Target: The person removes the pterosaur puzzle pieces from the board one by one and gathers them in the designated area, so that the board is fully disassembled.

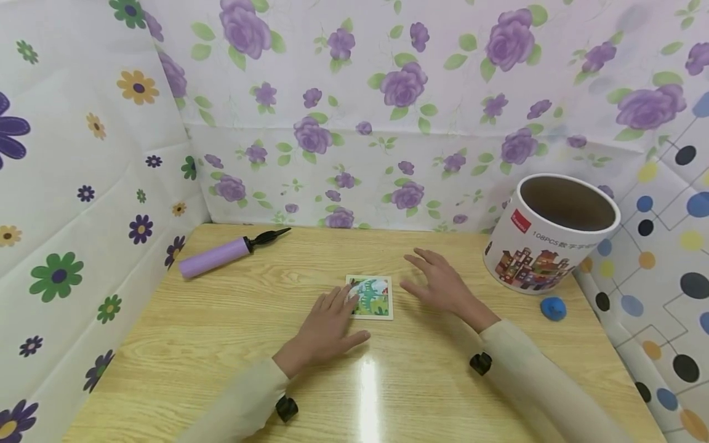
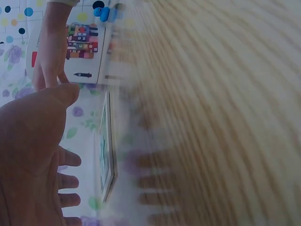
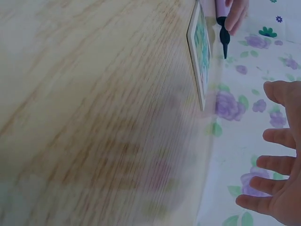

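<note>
A small square picture tile [image 1: 371, 296] with a green and blue drawing lies flat on the wooden table [image 1: 232, 320]. My left hand [image 1: 327, 326] rests flat on the table with straight fingers, its fingertips touching the tile's left edge. My right hand [image 1: 440, 283] hovers open just right of the tile, fingers spread, holding nothing. The left wrist view shows the tile [image 2: 107, 150] edge-on beyond my left hand [image 2: 35, 160]. In the right wrist view the tile [image 3: 201, 52] sits apart from my right hand [image 3: 280, 155].
A white cardboard tub [image 1: 548, 237] printed with colourful houses stands open at the back right, with a blue lump [image 1: 552, 308] on the table beside it. A purple hand pump [image 1: 218, 254] with a black nozzle lies at the back left. Flowered sheets wall in the table.
</note>
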Demonstrator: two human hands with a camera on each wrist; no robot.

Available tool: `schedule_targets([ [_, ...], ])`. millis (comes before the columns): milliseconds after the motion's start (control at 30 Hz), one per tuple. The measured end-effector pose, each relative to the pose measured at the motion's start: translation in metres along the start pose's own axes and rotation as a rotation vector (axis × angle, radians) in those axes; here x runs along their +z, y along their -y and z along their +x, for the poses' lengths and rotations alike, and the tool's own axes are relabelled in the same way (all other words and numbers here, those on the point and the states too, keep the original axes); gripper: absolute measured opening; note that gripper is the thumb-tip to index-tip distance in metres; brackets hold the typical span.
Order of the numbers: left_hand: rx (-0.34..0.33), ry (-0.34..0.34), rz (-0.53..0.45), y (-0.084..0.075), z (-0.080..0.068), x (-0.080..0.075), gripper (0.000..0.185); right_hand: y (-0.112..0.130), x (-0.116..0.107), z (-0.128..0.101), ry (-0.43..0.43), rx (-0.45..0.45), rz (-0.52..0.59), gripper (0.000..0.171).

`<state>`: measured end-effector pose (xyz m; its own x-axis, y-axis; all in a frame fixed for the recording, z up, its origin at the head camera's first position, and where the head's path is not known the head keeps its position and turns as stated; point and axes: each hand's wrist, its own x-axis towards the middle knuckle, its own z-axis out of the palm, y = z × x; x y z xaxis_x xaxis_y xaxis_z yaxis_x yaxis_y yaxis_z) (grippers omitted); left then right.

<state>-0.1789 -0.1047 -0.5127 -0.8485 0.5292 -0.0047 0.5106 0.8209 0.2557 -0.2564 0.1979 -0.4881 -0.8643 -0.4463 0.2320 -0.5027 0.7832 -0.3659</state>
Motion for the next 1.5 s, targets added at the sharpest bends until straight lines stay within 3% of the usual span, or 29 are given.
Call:
schedule_targets([
  [300, 0.050, 0.052, 0.020, -0.020, 0.012, 0.007, 0.093, -0.002, 0.009, 0.018, 0.014, -0.043, 0.058, 0.060],
  [600, 0.060, 0.116, -0.007, -0.036, 0.027, 0.010, 0.088, -0.001, 0.019, 0.035, 0.101, -0.007, 0.205, 0.054],
  [900, 0.045, 0.128, -0.006, -0.037, 0.039, 0.018, 0.088, 0.007, 0.032, 0.051, 0.157, -0.030, 0.277, 0.049],
  [1167, 0.051, 0.139, 0.034, -0.037, 0.040, 0.018, 0.089, 0.014, 0.045, 0.065, 0.187, -0.076, 0.281, 0.047],
  [1500, 0.054, 0.130, 0.015, -0.035, 0.040, 0.016, 0.090, 0.025, 0.064, 0.086, 0.214, -0.088, 0.285, 0.032],
])
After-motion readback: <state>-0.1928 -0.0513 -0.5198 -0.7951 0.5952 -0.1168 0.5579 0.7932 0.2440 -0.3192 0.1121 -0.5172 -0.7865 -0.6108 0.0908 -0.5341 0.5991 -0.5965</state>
